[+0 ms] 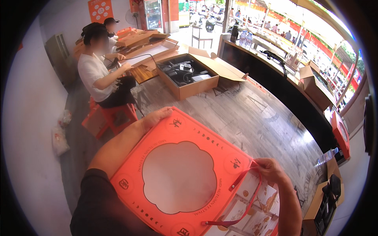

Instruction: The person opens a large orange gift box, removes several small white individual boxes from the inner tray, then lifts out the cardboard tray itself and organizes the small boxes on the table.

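A large red gift box lid [189, 135] with a scalloped clear window lies tilted before me. My left hand [159, 116] grips its far left corner. At the lid's right corner, the fingers of my right hand [269, 169] pinch the edge by a red carrying strap [251, 203]. The strap is fixed to the lid with metal studs and hangs in a loop. Under the lid's lower right side, white printed small boxes [258, 219] show in rows. What lies beneath the rest of the lid is hidden.
Ahead, an open cardboard box [195, 88] holds black equipment. A person [94, 70] sits on a red stool at the left, beside a table with cartons; another person is behind. A curved black counter [265, 88] runs along the right. A plastic bottle [326, 156] lies at the right.
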The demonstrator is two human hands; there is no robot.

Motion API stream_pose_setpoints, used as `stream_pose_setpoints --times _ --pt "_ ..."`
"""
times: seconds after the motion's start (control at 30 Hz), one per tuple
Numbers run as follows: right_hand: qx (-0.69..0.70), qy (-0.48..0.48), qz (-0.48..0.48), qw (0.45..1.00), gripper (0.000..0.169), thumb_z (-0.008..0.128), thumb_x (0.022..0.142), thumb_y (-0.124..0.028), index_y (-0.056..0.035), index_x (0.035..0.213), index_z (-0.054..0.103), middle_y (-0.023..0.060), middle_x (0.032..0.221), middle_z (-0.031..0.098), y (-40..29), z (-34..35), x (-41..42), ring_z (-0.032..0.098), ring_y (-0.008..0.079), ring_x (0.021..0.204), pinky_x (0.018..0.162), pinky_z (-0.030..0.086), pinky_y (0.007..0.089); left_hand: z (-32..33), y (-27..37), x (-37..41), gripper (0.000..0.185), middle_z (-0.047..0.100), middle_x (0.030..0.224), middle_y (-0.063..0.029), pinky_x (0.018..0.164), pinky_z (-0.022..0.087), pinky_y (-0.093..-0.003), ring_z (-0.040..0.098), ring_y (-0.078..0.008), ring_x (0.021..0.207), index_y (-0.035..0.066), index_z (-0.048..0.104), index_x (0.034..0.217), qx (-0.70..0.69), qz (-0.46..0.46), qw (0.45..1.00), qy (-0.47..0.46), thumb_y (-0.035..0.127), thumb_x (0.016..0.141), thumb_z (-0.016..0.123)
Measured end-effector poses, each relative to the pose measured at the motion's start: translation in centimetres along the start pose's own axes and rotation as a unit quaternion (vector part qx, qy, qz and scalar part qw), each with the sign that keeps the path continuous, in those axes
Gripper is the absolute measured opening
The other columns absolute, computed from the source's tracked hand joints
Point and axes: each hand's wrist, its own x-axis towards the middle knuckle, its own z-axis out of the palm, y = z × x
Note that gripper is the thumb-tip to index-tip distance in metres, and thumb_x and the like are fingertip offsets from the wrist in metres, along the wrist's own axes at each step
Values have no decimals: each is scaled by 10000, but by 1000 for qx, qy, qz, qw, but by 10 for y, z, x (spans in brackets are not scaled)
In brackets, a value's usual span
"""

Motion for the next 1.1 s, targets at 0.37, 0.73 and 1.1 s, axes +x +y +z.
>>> stream_pose_setpoints --times 0.37,0.73,1.1 --pt "-188 15 -127 974 481 568 919 23 -106 1380 620 205 1267 679 -19 -5 -16 691 347 1062 902 558 387 33 3 -19 339 616 1314 -139 986 578 -401 663 -230 1167 45 484 1331 -62 -21 996 -54 271 1079 514" --pt "-301 30 -32 952 447 560 959 -51 -163 1391 586 160 1249 692 -44 4 -21 670 386 1078 900 565 422 17 2 -23 330 629 1325 -159 998 568 -439 658 -268 1186 53 523 1325 -77 6 996 -40 276 1084 495" --pt "-200 118 49 972 427 594 900 -15 -118 1311 650 167 1229 705 -26 -10 -39 684 361 1100 925 552 374 -41 -8 -60 433 629 1361 -167 1071 506 -434 625 -265 1243 44 528 1400 -100 46 993 47 335 1081 493"
